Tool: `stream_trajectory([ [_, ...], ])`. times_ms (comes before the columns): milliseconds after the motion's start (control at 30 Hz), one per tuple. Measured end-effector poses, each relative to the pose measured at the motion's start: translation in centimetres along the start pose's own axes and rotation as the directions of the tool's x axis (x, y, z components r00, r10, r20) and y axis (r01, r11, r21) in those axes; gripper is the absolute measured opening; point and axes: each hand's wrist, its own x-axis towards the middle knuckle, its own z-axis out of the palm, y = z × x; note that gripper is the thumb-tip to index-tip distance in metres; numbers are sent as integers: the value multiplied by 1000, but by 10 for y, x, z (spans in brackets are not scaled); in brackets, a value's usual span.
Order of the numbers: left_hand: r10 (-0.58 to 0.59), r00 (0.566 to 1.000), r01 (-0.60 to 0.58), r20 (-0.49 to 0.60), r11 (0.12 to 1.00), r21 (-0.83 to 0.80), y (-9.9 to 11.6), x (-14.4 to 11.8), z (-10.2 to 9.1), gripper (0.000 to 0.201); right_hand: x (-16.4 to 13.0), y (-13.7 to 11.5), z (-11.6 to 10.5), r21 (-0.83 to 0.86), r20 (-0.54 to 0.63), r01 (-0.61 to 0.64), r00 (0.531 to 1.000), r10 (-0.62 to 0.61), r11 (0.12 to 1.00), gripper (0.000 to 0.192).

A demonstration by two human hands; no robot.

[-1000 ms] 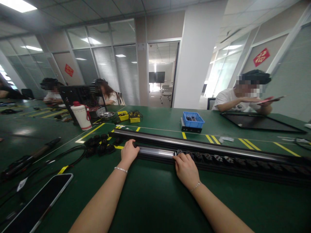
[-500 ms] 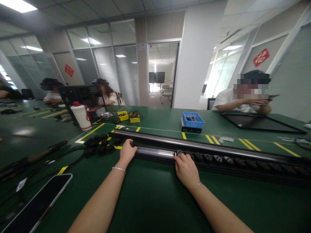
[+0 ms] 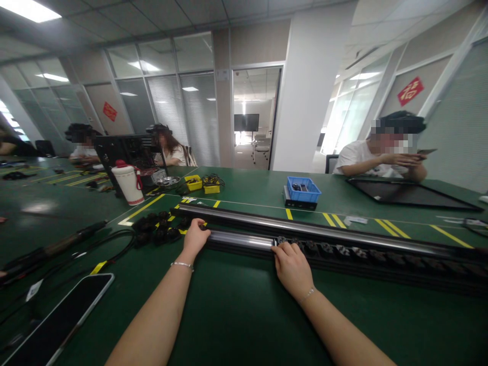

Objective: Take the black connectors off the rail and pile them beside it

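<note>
A long black rail (image 3: 240,239) with a shiny silver strip lies across the green table in front of me. My left hand (image 3: 195,239) is closed round its left end, thumb towards the strip. Farther right, my right hand (image 3: 293,265) bends over the rail with its fingers pinched together where the silver strip ends. What sits under those fingertips is mostly hidden; only a small pale edge shows. From there a row of small dark parts (image 3: 327,248) runs along the channel to the right. Behind lies a second, longer rail (image 3: 267,221) with a silver strip.
Several black round parts (image 3: 160,226) lie left of the rails, beside cables and a dark electric screwdriver-like tool (image 3: 57,248). A phone (image 3: 61,320) rests at the near left. Farther back are a white bottle (image 3: 128,184), a blue bin (image 3: 303,190) and yellow bins (image 3: 193,183). Other people sit across the table.
My left hand has slid slightly to the left along the rail's end. The right hand stays in the same place, and the rails look unmoved.
</note>
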Motion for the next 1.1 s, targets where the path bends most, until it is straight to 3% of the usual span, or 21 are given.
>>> stream_trajectory([
  [633,-70,997,70,-16,997,24,-9,6,-6,35,0,0,0,3,10,-6,1000,6,1000,23],
  [867,-183,974,192,-134,980,55,-24,8,-20,39,0,0,-1,26,1,-7,1000,7,1000,22],
  [1100,-85,932,160,-353,968,191,-22,8,-25,32,0,1,1,20,4,0,1000,0,1000,22],
])
